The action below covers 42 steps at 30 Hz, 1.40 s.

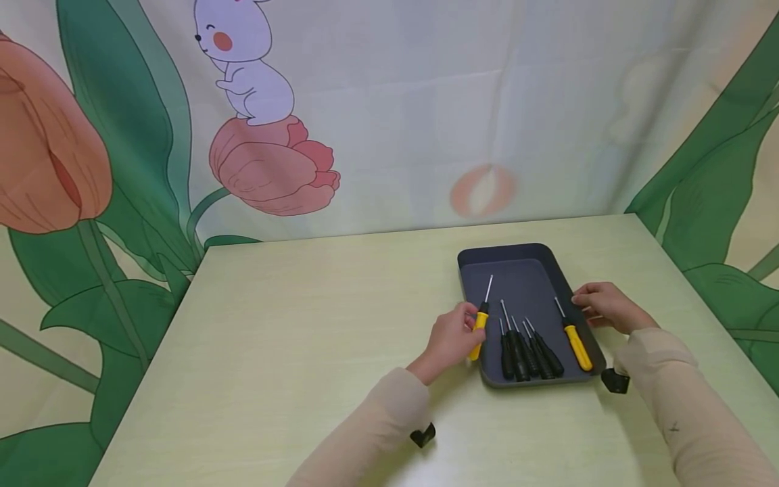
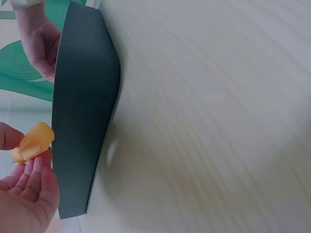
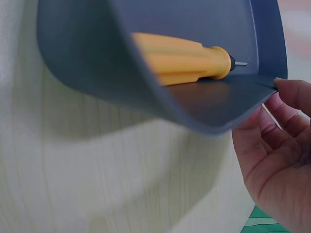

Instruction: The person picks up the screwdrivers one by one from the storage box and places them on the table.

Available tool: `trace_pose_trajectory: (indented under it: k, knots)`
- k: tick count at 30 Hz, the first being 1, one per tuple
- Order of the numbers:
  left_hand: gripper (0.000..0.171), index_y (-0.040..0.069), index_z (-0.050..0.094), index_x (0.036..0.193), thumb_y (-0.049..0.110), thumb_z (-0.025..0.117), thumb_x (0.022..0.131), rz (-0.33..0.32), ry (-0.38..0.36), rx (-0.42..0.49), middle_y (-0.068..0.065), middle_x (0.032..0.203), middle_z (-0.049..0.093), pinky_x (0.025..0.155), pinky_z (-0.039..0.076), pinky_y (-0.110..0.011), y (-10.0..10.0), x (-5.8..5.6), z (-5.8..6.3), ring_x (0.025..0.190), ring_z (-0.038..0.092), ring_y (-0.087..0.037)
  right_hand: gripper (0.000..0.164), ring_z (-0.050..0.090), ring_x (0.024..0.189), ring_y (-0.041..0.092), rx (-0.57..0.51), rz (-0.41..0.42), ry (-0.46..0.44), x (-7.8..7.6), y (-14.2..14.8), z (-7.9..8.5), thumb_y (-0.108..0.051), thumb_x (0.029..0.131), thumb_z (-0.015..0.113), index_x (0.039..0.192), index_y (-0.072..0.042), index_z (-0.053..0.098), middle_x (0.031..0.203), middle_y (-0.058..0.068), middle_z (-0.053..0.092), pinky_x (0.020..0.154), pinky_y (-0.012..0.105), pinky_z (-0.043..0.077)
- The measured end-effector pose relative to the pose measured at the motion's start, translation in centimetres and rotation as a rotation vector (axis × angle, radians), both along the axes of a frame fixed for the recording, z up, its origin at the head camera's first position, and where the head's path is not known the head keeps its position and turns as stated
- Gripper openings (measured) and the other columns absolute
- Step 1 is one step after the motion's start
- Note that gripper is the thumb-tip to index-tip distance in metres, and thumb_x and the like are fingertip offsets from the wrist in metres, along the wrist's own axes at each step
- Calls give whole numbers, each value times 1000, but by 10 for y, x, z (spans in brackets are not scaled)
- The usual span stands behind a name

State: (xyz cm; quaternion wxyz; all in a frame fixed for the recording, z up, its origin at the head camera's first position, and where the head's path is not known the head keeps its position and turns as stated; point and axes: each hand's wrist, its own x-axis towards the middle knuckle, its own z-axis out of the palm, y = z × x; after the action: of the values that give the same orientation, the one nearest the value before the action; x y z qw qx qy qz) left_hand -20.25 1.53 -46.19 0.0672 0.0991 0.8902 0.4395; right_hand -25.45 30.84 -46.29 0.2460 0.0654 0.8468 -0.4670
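My left hand (image 1: 449,338) pinches a screwdriver (image 1: 479,331) by its yellow handle, over the left edge of a dark grey tray (image 1: 532,251); the thin metal shaft points away from me. In the left wrist view, thumb and fingers close on the yellow handle (image 2: 34,142) beside the tray wall (image 2: 87,107). At the tray's right rim, my right hand (image 1: 613,308) grips the edge between thumb and fingers, which the right wrist view shows near a corner. Inside lie several black-handled screwdrivers (image 1: 526,355) side by side and, to their right, another yellow-handled screwdriver (image 1: 577,345).
The tray stands on the right part of a pale wood-grain table (image 1: 292,352). Behind the table hangs a printed cloth (image 1: 395,135) with tulips and a white animal. Each wrist carries a small black device, one (image 1: 422,435) under the left sleeve.
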Motion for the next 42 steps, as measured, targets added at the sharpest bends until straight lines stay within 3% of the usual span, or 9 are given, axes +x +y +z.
trace_pose_trajectory:
  k: [20,42]
  knots:
    - [27,8,55,100,11,61,74,110,-66,115,-2,77,56,56,41,-15,-34,-13,-3,68,53,-10,35,53,74,13,2,1,-1,3,-1,2,-18,92,41,115,8,39,91,6,53,66,27,49]
    - [27,8,54,104,13,60,78,181,-132,103,-5,86,55,62,46,-19,-89,-25,-8,78,54,-17,34,52,75,13,-17,14,12,2,0,1,-19,92,41,113,8,41,90,3,52,67,28,48]
